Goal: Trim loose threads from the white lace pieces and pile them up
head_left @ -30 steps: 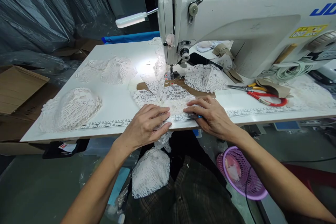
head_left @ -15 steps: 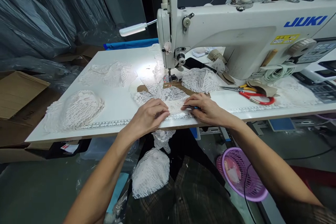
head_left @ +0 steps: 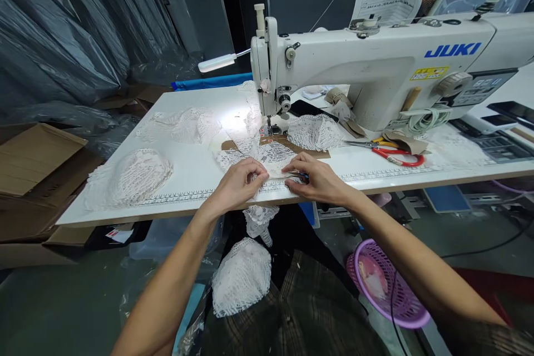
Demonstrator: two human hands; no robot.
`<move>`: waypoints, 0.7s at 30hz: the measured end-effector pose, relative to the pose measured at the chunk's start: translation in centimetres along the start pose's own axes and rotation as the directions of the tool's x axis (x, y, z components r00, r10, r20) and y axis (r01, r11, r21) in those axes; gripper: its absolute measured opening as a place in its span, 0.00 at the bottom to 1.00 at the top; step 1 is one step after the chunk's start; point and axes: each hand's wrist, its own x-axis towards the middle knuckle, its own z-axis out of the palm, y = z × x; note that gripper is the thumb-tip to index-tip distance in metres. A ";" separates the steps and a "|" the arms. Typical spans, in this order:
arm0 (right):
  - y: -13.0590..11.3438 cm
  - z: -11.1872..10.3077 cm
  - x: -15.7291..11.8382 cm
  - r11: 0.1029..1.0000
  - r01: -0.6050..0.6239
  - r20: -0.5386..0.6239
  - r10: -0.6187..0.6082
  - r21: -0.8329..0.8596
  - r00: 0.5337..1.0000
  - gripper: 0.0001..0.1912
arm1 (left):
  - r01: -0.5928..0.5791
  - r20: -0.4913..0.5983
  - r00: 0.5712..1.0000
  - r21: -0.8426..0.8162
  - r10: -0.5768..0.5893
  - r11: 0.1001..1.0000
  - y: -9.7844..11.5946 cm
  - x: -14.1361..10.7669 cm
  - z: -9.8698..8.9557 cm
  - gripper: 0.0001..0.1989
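Note:
White lace fabric [head_left: 273,154] lies below the needle of a sewing machine [head_left: 329,61] and reaches toward the table's front edge. My left hand [head_left: 244,181] pinches the lace near that edge, thumb and fingertips together. On the right, my right hand [head_left: 311,177] is closed on a small dark tool [head_left: 298,174], its tip toward the lace; the tool is mostly hidden by the fingers. More lace hangs over the edge, and a lace cup [head_left: 242,277] rests on my lap.
Lace cups [head_left: 139,177] lie on the table's left. Red-handled scissors [head_left: 398,157] and a dark phone [head_left: 312,110] are on the right. A printed ruler strip [head_left: 179,197] runs along the front edge. A purple basket [head_left: 392,283] stands below right; cardboard boxes [head_left: 37,164] are at left.
The view has shifted slightly, so the machine appears lower and further left. My right hand has changed its hold on the small tool, with its fingers now more extended toward the lace.

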 end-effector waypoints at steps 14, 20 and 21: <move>0.8 0.2 0.0 0.998 0.058 -0.008 -0.058 -0.011 0.998 0.12 | -0.096 -0.047 0.994 0.034 0.098 0.995 -0.6 -0.5 0.2 0.09; 1.2 0.0 -0.5 0.979 0.158 0.027 -0.156 -0.133 0.987 0.20 | -0.379 0.042 0.922 0.307 0.386 0.873 -0.7 -1.7 -0.4 0.10; 1.3 -0.1 -0.5 0.974 0.167 0.037 -0.163 -0.153 0.986 0.21 | -0.406 0.058 0.909 0.343 0.413 0.847 -0.7 -1.8 -0.4 0.10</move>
